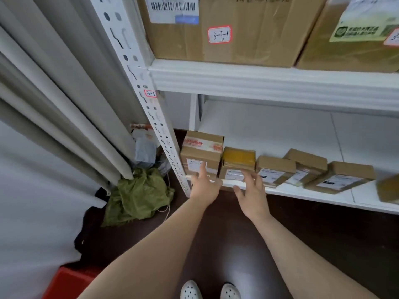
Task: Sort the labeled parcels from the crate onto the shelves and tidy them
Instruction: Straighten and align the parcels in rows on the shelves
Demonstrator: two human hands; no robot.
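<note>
Several small labeled cardboard parcels stand in a row on the low white shelf. My left hand reaches out with straight fingers and touches the front of the tallest parcel at the row's left end. My right hand has spread fingers at the front of the yellow-taped parcel beside it. Further right sit a third parcel, a tilted one and another. Neither hand holds anything. A red crate's corner shows at the bottom left.
Large cartons fill the upper shelf, one tagged 3-2-1. The white slotted upright carries a 3-3 tag. A green bag and clutter lie on the dark floor by the grey curtain. My white shoes are below.
</note>
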